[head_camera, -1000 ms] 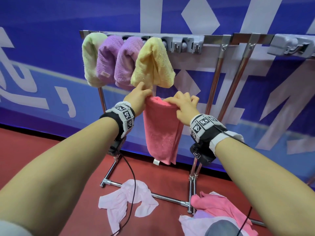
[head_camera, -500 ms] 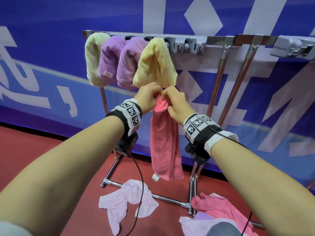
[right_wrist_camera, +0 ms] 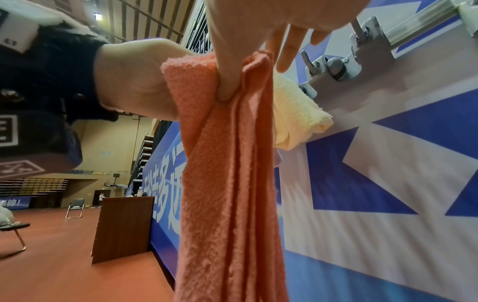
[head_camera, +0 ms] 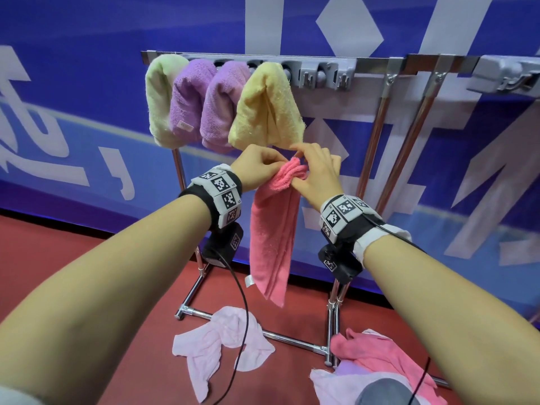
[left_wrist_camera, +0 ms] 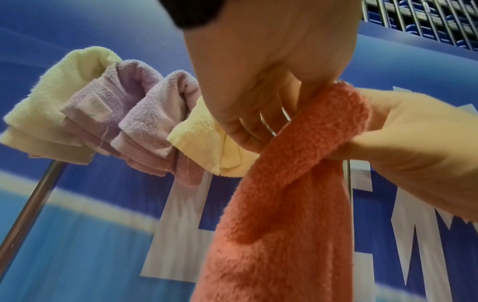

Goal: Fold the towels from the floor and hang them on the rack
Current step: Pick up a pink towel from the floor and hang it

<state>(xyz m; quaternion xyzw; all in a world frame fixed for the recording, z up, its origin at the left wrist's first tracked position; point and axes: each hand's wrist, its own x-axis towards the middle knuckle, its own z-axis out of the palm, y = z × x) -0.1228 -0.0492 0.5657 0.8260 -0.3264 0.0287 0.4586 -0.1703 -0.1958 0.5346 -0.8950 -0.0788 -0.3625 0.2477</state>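
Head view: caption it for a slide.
Both hands bunch a pink towel below four towels hung on the rack.

Head view looks down at the rack (head_camera: 365,61); both wrist views look up, close, sharing it.

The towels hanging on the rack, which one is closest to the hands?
The yellow towel, last on the right of the four hung. Its lower edge hangs just above both hands; the green towel and two purple towels hang further left.

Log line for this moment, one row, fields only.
step: bunching pink towel top | left hand: grips it | right hand: pinches it | rack: four towels hung | floor: more towels left
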